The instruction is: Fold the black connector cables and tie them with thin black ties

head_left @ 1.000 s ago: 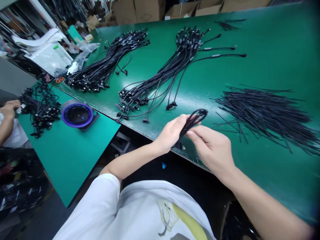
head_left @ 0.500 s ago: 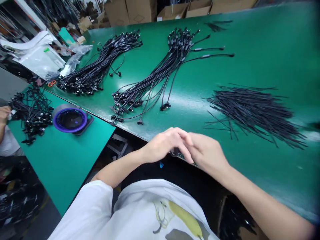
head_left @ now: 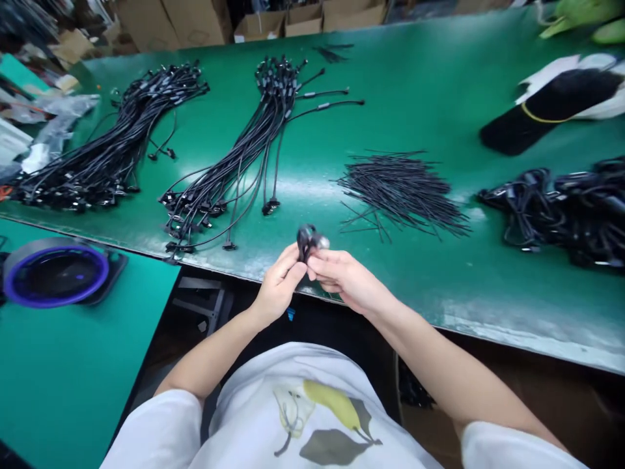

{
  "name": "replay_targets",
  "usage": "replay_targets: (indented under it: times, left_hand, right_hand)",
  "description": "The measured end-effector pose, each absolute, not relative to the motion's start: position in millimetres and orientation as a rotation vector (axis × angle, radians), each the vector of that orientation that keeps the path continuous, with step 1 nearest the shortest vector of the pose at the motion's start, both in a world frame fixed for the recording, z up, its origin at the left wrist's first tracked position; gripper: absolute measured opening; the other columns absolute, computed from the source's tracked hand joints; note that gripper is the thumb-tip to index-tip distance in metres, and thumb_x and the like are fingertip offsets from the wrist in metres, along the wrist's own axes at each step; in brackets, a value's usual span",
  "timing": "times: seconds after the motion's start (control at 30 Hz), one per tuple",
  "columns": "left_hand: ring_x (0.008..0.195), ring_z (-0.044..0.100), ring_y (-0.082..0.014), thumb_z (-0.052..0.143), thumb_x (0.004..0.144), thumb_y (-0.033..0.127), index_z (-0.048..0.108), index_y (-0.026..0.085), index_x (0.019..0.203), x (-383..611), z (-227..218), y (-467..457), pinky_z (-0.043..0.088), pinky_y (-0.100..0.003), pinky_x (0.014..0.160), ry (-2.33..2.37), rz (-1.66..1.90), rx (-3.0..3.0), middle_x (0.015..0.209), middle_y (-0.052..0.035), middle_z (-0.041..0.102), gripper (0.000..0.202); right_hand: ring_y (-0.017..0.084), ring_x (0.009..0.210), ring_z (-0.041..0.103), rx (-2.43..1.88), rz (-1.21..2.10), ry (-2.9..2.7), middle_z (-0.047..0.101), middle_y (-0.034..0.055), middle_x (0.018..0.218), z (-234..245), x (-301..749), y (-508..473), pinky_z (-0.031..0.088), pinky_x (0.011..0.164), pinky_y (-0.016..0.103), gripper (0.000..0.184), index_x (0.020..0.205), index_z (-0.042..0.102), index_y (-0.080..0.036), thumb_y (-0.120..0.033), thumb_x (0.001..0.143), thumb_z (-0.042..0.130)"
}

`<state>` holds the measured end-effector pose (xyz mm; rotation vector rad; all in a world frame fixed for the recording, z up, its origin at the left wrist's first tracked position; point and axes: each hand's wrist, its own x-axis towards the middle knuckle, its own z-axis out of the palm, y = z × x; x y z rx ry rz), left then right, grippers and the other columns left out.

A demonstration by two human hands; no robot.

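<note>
A small coiled black cable (head_left: 306,240) is pinched between my two hands, just above the front edge of the green table. My left hand (head_left: 280,281) grips it from the left, thumb and fingers closed. On the other side, my right hand (head_left: 344,277) has its fingertips pressed together on the coil near a blurred, shiny end. Beyond my hands lies a loose pile of thin black ties (head_left: 398,192). To the left of that, a bunch of straight black cables (head_left: 249,143) with connectors on both ends is spread on the table.
Another cable bunch (head_left: 122,133) lies further left. At the right are coiled cables (head_left: 561,212) and a black bundle with a yellow band (head_left: 541,117). A purple-rimmed round container (head_left: 56,273) stands on the lower-left green surface. Cardboard boxes (head_left: 258,26) line the far edge.
The view has swung right, bringing the coiled cables and banded bundle into sight. My hands, earlier overlapping with their contents hidden, now show a coiled cable held up between the fingertips.
</note>
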<state>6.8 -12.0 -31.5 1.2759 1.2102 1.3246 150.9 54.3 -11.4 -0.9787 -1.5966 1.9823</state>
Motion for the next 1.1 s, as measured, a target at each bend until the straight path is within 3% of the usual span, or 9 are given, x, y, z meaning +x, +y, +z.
replay_targets:
  times: [0.17,0.3,0.4,0.57,0.67,0.73,0.83,1.0,1.1]
  left_hand:
    - [0.084,0.063,-0.0151,0.060,0.089,0.044,0.066,0.019,0.098,14,-32,-6,0.048,-0.029,0.086,1.109,1.386,0.946,0.088,-0.0030,0.068,0.027]
    - [0.040,0.029,-0.0033,0.062,0.087,0.049,0.056,0.018,0.085,17,-19,0,0.032,-0.016,0.045,1.037,1.466,0.632,0.053,0.0098,0.035,0.031]
    - [0.037,0.016,-0.0021,0.065,0.083,0.051,0.053,0.018,0.081,29,-15,0,0.021,-0.014,0.039,1.005,1.323,0.641,0.050,0.0122,0.025,0.036]
    - [0.037,0.018,-0.0028,0.066,0.080,0.056,0.053,0.020,0.096,56,-21,-1,0.019,-0.014,0.037,1.081,1.058,0.682,0.050,0.0127,0.030,0.041]
    - [0.045,0.045,-0.0078,0.060,0.084,0.058,0.058,0.020,0.107,60,-28,7,0.043,-0.019,0.047,1.120,0.964,0.843,0.058,0.0060,0.050,0.045]
    - [0.081,0.067,-0.0177,0.059,0.085,0.056,0.059,0.021,0.118,54,-30,15,0.056,-0.030,0.077,1.103,0.832,1.053,0.093,-0.0054,0.069,0.048]
    - [0.118,0.060,-0.0280,0.058,0.085,0.051,0.058,0.028,0.125,27,-32,25,0.046,-0.044,0.104,1.253,0.716,1.440,0.131,-0.0077,0.062,0.047]
    - [0.121,0.056,-0.0383,0.048,0.084,0.053,0.055,0.044,0.127,-44,-34,46,0.043,-0.060,0.104,1.861,0.707,1.949,0.134,0.0035,0.060,0.044]
    - [0.124,0.053,-0.0413,0.041,0.086,0.052,0.039,0.042,0.143,-70,-34,55,0.041,-0.062,0.104,2.112,0.662,2.116,0.143,0.0025,0.053,0.057]
  right_hand:
    - [0.006,0.045,0.023,-1.062,2.021,-1.831,0.030,-0.0070,0.048,-8,169,63,0.018,0.045,0.022,0.048,0.058,0.054,-0.016,-0.061,0.076,0.060]
    - [0.013,0.075,0.055,-1.077,1.388,-1.921,0.061,0.0026,0.082,1,179,64,0.042,0.067,0.025,0.032,0.086,0.064,-0.017,-0.049,0.084,0.058]
    - [0.017,0.099,0.059,-0.915,1.292,-1.731,0.058,0.0093,0.119,4,174,65,0.048,0.080,0.029,0.048,0.122,0.051,-0.021,-0.049,0.084,0.060]
    - [0.014,0.075,0.063,-0.895,1.531,-1.557,0.064,0.0000,0.079,-7,169,63,0.049,0.070,0.025,0.020,0.096,0.054,-0.021,-0.040,0.090,0.054]
    - [0.013,0.069,0.062,-0.849,1.644,-1.356,0.064,-0.0017,0.078,-21,185,68,0.049,0.064,0.025,0.038,0.111,0.047,-0.024,-0.042,0.082,0.065]
    - [0.012,0.059,0.059,-0.902,1.612,-1.264,0.060,-0.0044,0.071,-23,213,77,0.049,0.058,0.025,0.045,0.118,0.042,-0.024,-0.041,0.082,0.063]
    - [0.010,0.049,0.053,-1.318,1.234,-1.340,0.055,-0.0055,0.069,3,291,101,0.045,0.050,0.023,0.054,0.127,0.041,-0.019,-0.040,0.081,0.061]
    - [0.028,0.114,0.057,-2.051,-0.208,-1.569,0.056,0.0216,0.122,89,464,165,0.041,0.080,0.034,0.079,0.142,0.037,-0.001,-0.050,0.083,0.053]
    - [0.033,0.124,0.050,-2.303,-0.361,-1.493,0.048,0.0338,0.128,111,514,196,0.038,0.080,0.038,0.092,0.137,0.037,0.013,-0.059,0.081,0.045]
